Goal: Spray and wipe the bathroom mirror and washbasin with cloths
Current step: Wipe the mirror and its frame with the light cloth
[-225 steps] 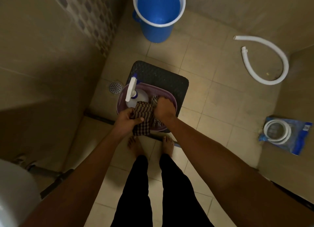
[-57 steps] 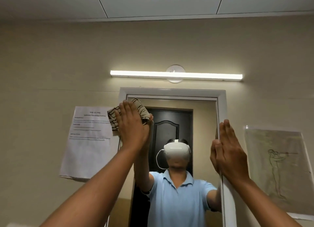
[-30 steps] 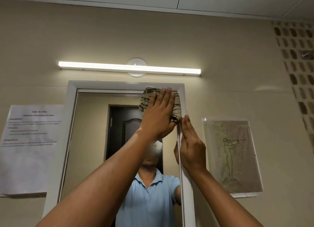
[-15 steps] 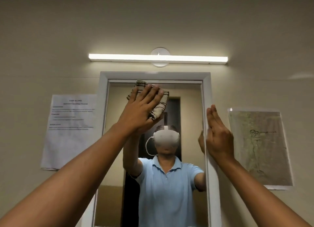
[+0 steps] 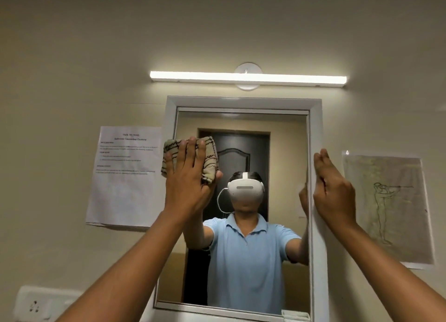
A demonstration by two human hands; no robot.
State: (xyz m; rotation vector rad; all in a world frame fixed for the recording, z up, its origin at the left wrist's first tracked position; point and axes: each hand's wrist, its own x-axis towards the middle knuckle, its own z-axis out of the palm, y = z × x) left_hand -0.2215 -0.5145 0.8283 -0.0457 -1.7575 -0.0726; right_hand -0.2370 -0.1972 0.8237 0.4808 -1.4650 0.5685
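Note:
The white-framed mirror (image 5: 284, 138) hangs on the beige wall in front of me and reflects a person in a light blue shirt. My left hand (image 5: 188, 181) presses a folded beige cloth with dark stripes (image 5: 210, 162) flat against the glass at the mirror's upper left, by the left frame. My right hand (image 5: 334, 189) rests with straight fingers against the right side of the frame, holding nothing. The washbasin and spray bottle are out of view.
A tube light (image 5: 248, 77) is mounted above the mirror. A printed sheet (image 5: 125, 177) is taped to the wall on the left and a line drawing (image 5: 388, 206) on the right. A white switch plate (image 5: 36, 304) sits at the lower left.
My left hand has slid the cloth from the mirror's top centre leftward and down to the left frame. My right hand has stayed on the right frame.

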